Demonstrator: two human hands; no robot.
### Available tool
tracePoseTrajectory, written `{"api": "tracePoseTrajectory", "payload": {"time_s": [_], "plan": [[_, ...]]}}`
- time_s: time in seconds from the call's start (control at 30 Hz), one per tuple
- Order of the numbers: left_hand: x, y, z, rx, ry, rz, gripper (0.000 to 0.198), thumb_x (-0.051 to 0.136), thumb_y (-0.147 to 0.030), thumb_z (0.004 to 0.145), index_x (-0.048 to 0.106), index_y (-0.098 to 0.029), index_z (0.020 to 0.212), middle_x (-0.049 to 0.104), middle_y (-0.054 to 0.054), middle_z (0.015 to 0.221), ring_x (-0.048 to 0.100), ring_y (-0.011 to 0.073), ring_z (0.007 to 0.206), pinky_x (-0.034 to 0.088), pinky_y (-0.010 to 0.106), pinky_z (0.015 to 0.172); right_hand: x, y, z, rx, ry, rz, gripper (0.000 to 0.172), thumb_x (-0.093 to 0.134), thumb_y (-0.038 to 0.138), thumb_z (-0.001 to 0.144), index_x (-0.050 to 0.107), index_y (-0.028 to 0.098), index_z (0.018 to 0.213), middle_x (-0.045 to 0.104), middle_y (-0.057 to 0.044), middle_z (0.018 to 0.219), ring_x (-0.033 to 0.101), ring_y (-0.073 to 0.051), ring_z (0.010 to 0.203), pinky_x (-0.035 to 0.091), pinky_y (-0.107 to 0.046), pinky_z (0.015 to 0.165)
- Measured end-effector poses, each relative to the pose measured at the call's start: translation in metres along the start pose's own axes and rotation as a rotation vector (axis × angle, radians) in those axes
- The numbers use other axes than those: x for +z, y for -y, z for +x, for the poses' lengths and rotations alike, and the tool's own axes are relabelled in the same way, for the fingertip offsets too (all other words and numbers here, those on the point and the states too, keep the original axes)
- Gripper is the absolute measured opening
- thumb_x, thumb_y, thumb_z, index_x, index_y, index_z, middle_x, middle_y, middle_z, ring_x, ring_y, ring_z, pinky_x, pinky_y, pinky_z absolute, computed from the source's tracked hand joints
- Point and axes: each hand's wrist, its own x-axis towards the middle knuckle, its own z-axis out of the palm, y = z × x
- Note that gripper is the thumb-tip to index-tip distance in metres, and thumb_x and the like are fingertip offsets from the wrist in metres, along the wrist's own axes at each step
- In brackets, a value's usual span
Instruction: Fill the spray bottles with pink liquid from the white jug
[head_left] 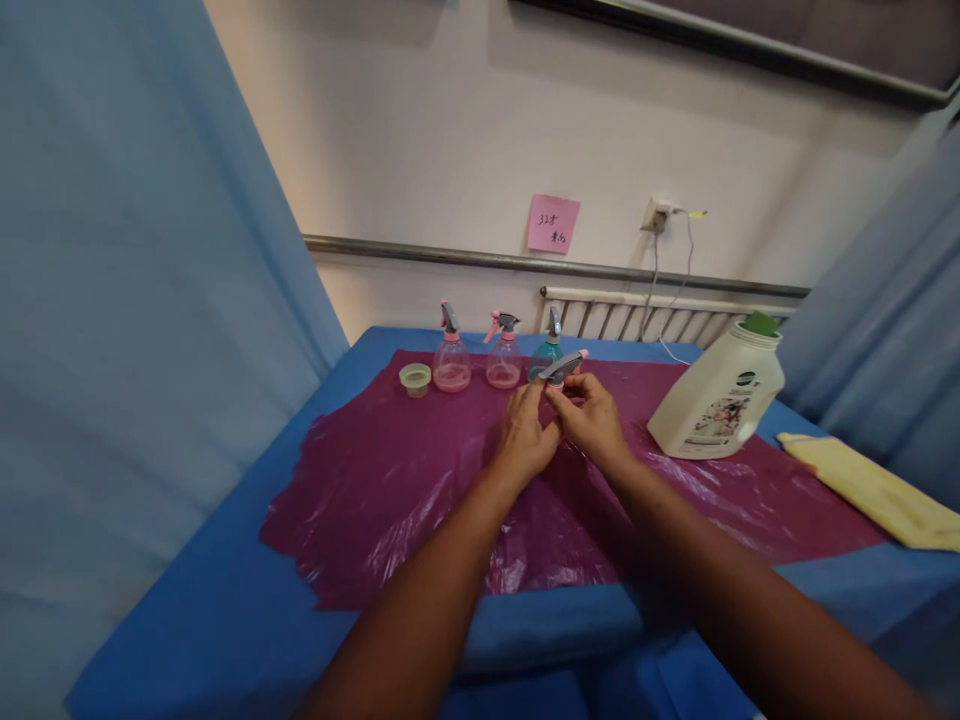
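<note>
My left hand point(527, 432) and my right hand point(592, 415) meet around a spray bottle point(561, 368) with a grey and pink trigger head. My left fingers close on its left side; the right thumb and fingers pinch near the collar. Most of that bottle's body is hidden behind my hands. Just beyond them stands a teal spray bottle point(545, 355), partly covered. To its left are a clear spray bottle point(504, 372) and another clear spray bottle point(451, 372), both upright with some pink liquid at the bottom and pink-and-grey heads.
A pale green cap-like cup point(415, 379) sits left of the bottles. At right stands a large cream jug point(720, 400) with a green cap; beyond it lies a yellow cloth point(870, 490). Purple plastic sheeting point(375, 480) covers part of the blue-draped table point(225, 600). Curtains flank both sides.
</note>
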Motion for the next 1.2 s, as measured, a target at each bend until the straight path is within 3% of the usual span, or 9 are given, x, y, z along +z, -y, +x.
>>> {"api": "tracePoseTrajectory", "payload": {"time_s": [0.1,0.2,0.37,0.47,0.67,0.87,1.07,1.2], "plan": [[0.000,0.000,0.000,0.002,0.003,-0.001,0.063,0.075,-0.019,0.098,0.062,-0.024,0.159,0.074,0.014,0.147,0.069,0.0348,0.143,0.056,0.055,0.125,0.001,-0.002,0.001,0.014,-0.009,-0.019,0.053,0.090,0.070,0.081,0.074,0.024,0.101,0.086,-0.010,0.102,0.079,-0.029,0.092,0.064,-0.048,0.091],[0.000,0.001,-0.001,-0.001,0.011,-0.003,0.063,0.074,-0.021,0.100,0.061,-0.023,0.161,0.074,0.015,0.149,0.069,0.0352,0.144,0.055,0.055,0.126,-0.001,-0.002,-0.001,0.028,0.011,-0.025,0.056,0.092,0.065,0.080,0.074,0.023,0.112,0.087,-0.012,0.111,0.081,-0.031,0.099,0.065,-0.050,0.096],[0.003,0.005,0.000,-0.005,0.008,-0.003,0.067,0.076,-0.021,0.099,0.059,-0.022,0.164,0.072,0.017,0.153,0.069,0.0363,0.145,0.055,0.056,0.127,-0.002,0.007,-0.007,-0.046,0.042,-0.115,0.047,0.077,0.049,0.095,0.075,0.023,0.134,0.086,-0.015,0.135,0.082,-0.030,0.115,0.064,-0.050,0.104],[0.005,0.006,0.000,0.000,0.004,-0.006,0.073,0.074,-0.015,0.097,0.056,-0.024,0.167,0.071,0.016,0.157,0.067,0.0342,0.150,0.052,0.055,0.132,0.000,0.017,-0.005,-0.045,0.015,-0.263,0.040,0.076,0.042,0.096,0.075,0.023,0.131,0.086,-0.013,0.132,0.081,-0.030,0.115,0.062,-0.050,0.108],[0.008,0.005,-0.004,-0.025,0.000,-0.004,0.084,0.074,-0.013,0.096,0.047,-0.021,0.175,0.072,0.019,0.156,0.064,0.0371,0.155,0.049,0.059,0.136,0.010,0.027,0.000,0.032,-0.056,-0.496,0.036,0.084,0.047,0.093,0.076,0.022,0.119,0.085,-0.011,0.113,0.078,-0.031,0.105,0.061,-0.048,0.100],[0.007,0.006,-0.004,-0.014,-0.003,0.038,0.084,0.071,-0.017,0.100,0.041,-0.021,0.179,0.069,0.020,0.160,0.062,0.0373,0.157,0.049,0.059,0.135,0.006,0.026,-0.005,-0.052,-0.030,-0.462,0.029,0.069,0.043,0.102,0.079,0.022,0.121,0.086,-0.013,0.120,0.078,-0.032,0.112,0.059,-0.048,0.104],[0.005,0.007,-0.002,0.025,-0.016,0.089,0.086,0.080,-0.028,0.100,0.042,-0.019,0.177,0.069,0.022,0.161,0.063,0.0388,0.156,0.049,0.059,0.135,0.002,0.024,-0.002,0.047,-0.052,-0.380,0.038,0.077,0.056,0.095,0.076,0.022,0.113,0.087,-0.013,0.113,0.081,-0.032,0.103,0.062,-0.047,0.096],[0.004,0.004,-0.005,0.002,-0.072,0.120,0.095,0.087,-0.035,0.097,0.039,-0.019,0.177,0.065,0.023,0.165,0.061,0.0396,0.159,0.049,0.061,0.136,-0.022,0.019,0.020,-0.079,0.008,-0.311,0.039,0.071,0.057,0.099,0.078,0.023,0.115,0.087,-0.010,0.111,0.080,-0.029,0.100,0.061,-0.044,0.093]]}}
